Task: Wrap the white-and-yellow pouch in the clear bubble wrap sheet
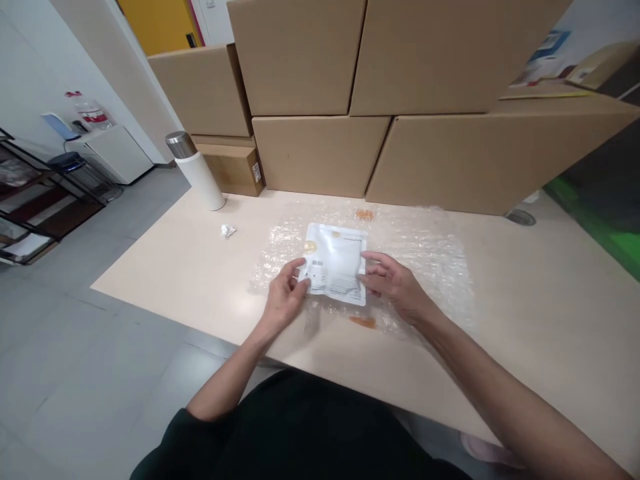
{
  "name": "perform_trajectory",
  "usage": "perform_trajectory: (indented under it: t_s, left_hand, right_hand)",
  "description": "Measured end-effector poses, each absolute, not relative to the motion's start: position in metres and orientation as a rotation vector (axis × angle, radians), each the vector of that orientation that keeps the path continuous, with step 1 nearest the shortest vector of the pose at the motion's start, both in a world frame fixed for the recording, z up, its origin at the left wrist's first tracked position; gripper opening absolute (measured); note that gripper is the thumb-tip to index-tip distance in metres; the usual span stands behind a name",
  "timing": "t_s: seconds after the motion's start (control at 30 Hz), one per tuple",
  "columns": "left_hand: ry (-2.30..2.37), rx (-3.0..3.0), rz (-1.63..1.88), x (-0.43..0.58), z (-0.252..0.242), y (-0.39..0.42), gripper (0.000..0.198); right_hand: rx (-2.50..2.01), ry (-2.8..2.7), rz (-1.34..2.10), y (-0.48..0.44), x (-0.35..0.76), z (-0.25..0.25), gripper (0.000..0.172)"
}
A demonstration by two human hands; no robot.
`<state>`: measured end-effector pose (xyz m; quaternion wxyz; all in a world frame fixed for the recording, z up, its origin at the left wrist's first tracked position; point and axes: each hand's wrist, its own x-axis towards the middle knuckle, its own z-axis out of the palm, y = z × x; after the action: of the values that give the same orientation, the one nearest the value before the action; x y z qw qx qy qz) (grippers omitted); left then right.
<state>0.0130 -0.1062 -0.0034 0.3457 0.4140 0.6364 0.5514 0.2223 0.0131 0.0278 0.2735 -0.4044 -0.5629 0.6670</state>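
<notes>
white pouch [337, 265], hands [284, 295] [397, 288] curled at opposite edges

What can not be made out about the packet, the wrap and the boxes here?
In the head view:
White packet: print too small to read; far side hidden by near side.
Clear wrap: part covered by the packet.
Upper middle box: inside hidden by cardboard, top cut off by picture edge.

Bright, diffuse light gives your tabletop [170, 267] pale glare left of centre and soft shadow beside your left hand [285, 297], while a cardboard box [475, 157] stretches at upper right.
</notes>
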Motion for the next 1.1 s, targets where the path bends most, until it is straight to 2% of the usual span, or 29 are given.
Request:
perform_trajectory:
  t_s: [0.2,0.33,0.4,0.53,0.6,0.7,0.8,0.87,1.0,1.1]
  left_hand:
    - [1.903,1.018,1.426,-0.037,-0.008,-0.123,0.048]
    - [2.124,1.096,1.203,-0.061,-0.008,-0.129,0.047]
    - [2.212,1.173,1.037,-0.065,-0.005,-0.130,0.043]
    - [2.382,1.342,0.769,-0.061,0.006,-0.132,0.037]
    - [2.483,1.413,0.633,-0.058,0.012,-0.133,0.036]
    - [2.639,1.429,0.490,-0.059,0.016,-0.134,0.046]
    - [2.624,1.313,0.580,-0.070,0.014,-0.132,0.063]
    - [2.463,1.174,0.761,-0.078,0.010,-0.129,0.064]
    - [2.014,1.004,1.178,-0.078,0.012,-0.122,0.042]
    - [1.969,1.084,1.332,-0.057,0.028,-0.117,0.036]
  right_hand:
    - [-0.967,-1.517,1.954,0.005,0.166,0.020,0.056]
    - [-1.007,-1.641,1.957,0.001,0.139,0.009,0.047]
    - [-1.049,-1.926,1.784,0.001,0.135,0.007,0.042]
    - [-0.931,-2.525,0.951,0.000,0.134,0.012,0.029]
    - [-0.765,-2.647,0.664,-0.003,0.131,0.013,0.032]
    - [-0.571,-2.835,0.516,-0.009,0.119,0.015,0.042]
    - [-0.600,-2.933,0.426,-0.016,0.105,0.016,0.046]
    - [-0.671,-2.914,0.409,-0.020,0.099,0.017,0.046]
    - [-0.771,-2.790,0.567,-0.019,0.098,0.017,0.046]
    - [-0.700,-2.569,0.936,-0.012,0.110,0.017,0.048]
